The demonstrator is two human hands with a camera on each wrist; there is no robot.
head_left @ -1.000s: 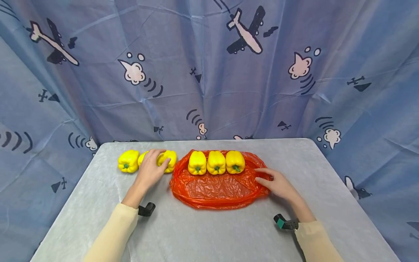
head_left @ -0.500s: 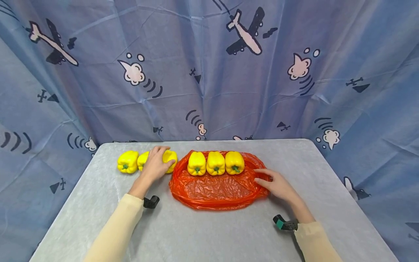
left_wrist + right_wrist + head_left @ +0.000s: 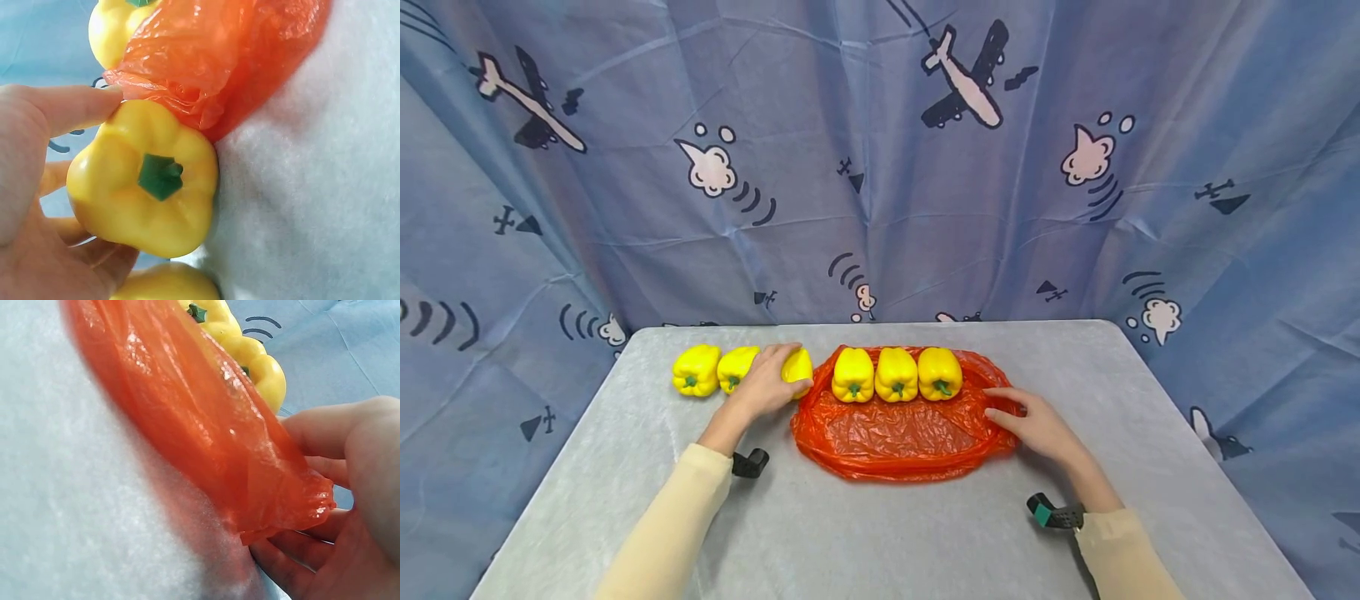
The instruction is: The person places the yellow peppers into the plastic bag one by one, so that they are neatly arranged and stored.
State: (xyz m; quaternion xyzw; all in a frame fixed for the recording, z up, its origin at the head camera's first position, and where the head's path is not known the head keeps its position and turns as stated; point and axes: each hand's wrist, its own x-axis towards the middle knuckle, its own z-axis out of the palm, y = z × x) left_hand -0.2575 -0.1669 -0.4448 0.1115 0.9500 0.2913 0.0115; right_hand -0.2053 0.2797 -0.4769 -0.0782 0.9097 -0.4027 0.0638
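Note:
My left hand (image 3: 769,382) is at the right end of the left row of yellow bell peppers. Its thumb and fingers curl round a bell pepper (image 3: 147,181), whose green stem faces the left wrist camera. That pepper sits right at the left edge of a red plastic bag (image 3: 895,437). At the bag's opposite end, my right hand (image 3: 1033,423) holds its edge, with the crumpled red film (image 3: 275,494) between thumb and fingers. Three bell peppers stand side by side on the bag's far part, the middle one (image 3: 897,372) between two others.
Two more bell peppers stand left of my left hand, one at the far left (image 3: 696,370) and one beside it (image 3: 735,367). Grey-white cloth covers the table (image 3: 865,542). A blue patterned curtain (image 3: 880,167) hangs behind the table's far edge.
My left hand has shifted right along the row and closed round the rightmost pepper there, uncovering more of the pepper beside it. My right hand has stayed at the bag's edge.

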